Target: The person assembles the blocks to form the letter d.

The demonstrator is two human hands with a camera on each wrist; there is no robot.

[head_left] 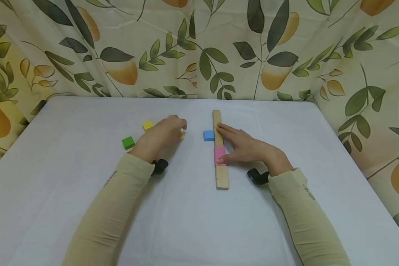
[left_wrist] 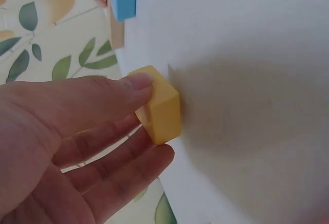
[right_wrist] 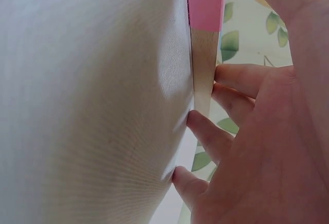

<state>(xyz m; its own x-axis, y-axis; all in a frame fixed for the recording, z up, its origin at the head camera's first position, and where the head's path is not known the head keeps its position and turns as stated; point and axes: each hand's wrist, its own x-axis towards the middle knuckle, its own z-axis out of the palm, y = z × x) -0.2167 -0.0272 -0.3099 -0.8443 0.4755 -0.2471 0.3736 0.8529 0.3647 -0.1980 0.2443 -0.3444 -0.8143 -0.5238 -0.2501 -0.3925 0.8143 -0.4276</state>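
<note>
My left hand pinches a yellow block between thumb and fingertips, just above the white cloth. In the head view that block is mostly hidden behind the hand. My right hand rests against the right side of a row of blocks, its fingers fairly straight. The row has a long plain wooden strip at the far end, a pink block under my right thumb, and a plain wooden block nearest me. Against the row's left side lies a blue block.
Left of my left hand lie a second yellow block and a green block. A sliver of a red piece shows by the left wrist. A white cloth covers the table, and a leaf-patterned curtain hangs behind.
</note>
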